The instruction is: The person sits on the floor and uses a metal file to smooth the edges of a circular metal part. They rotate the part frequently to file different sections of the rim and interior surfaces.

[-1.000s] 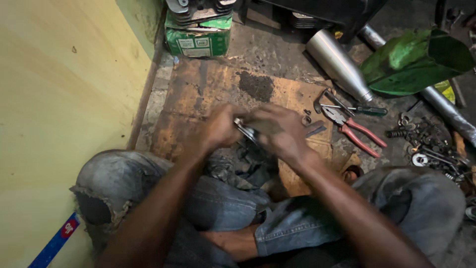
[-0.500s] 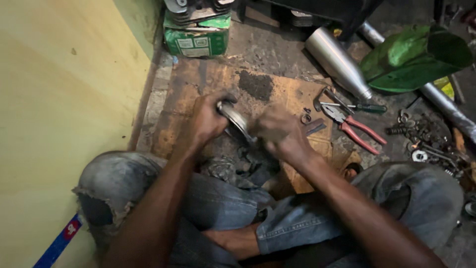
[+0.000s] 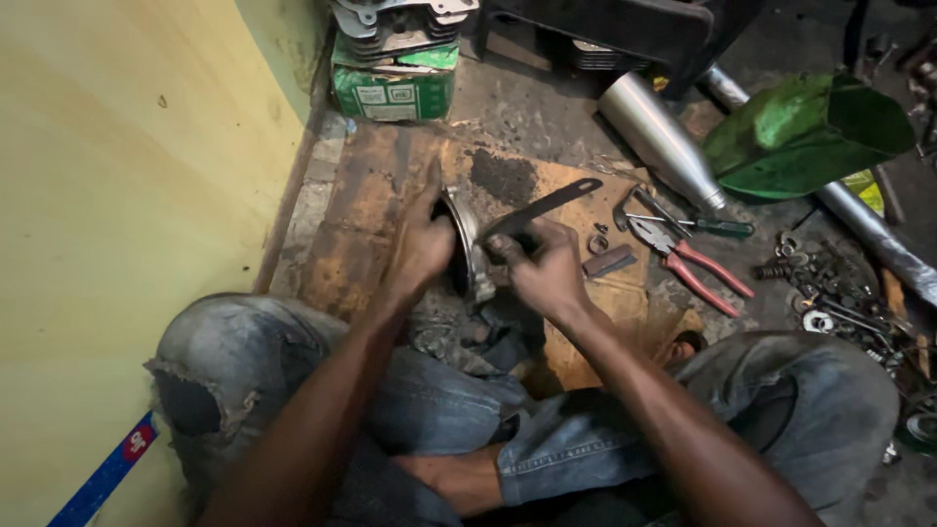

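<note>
Metal ring (image 3: 467, 244) stands on edge near the cardboard sheet's (image 3: 366, 229) middle, gripped by the left hand (image 3: 422, 249), while the right hand (image 3: 547, 273) just beside it clasps a flat dark blade (image 3: 542, 207) slanting up-right.

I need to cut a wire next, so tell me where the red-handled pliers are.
In the head view the red-handled pliers lie on the floor to the right of the right hand, beside the green-handled screwdriver and below the silver exhaust pipe.
</note>
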